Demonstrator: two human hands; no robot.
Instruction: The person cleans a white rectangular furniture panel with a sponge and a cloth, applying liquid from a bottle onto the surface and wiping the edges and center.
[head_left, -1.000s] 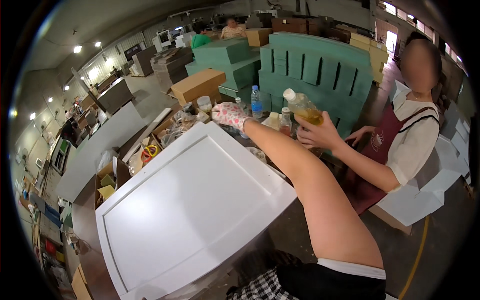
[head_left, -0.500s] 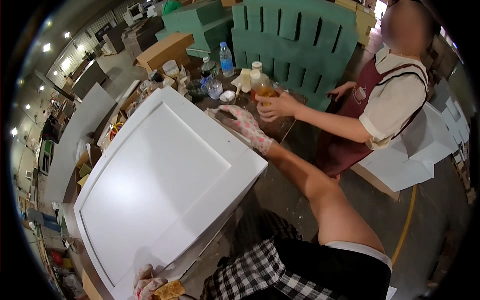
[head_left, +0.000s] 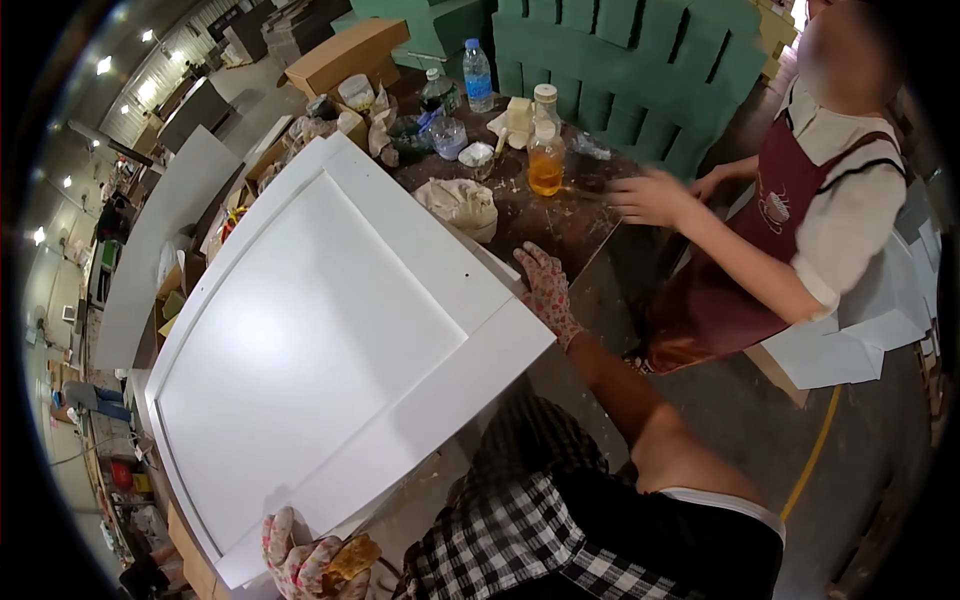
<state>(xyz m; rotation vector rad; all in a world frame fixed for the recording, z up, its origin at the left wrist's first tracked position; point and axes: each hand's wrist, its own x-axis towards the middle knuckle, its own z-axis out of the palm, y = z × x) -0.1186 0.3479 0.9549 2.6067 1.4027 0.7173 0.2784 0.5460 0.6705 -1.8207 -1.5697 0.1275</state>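
A large white panel door (head_left: pixel 300 330) with a recessed middle lies tilted before me. At its near left end my left hand (head_left: pixel 298 562), in a flower-patterned glove, closes round a crumpled yellow-brown sponge-like piece (head_left: pixel 354 560) beside the panel's edge. My right hand (head_left: pixel 548 290), gloved alike, is open with fingers stretched out, beside the panel's right edge and over the dark workbench (head_left: pixel 530 218). Nothing shows in it. Beyond it a crumpled beige cloth (head_left: pixel 460 206) lies on the bench.
A bottle of amber liquid (head_left: pixel 545 165), a blue-labelled water bottle (head_left: pixel 478 78) and a plastic cup (head_left: pixel 448 138) stand on the bench. A co-worker's hand (head_left: pixel 650 200) reaches in at the right. Green foam blocks (head_left: pixel 620 70) rise behind; a cardboard box (head_left: pixel 345 52) sits back left.
My right hand has come back from the beige cloth toward the panel's near right corner, uncovering the cloth. The co-worker's hand has left the amber bottle and moved right. My left hand stays put.
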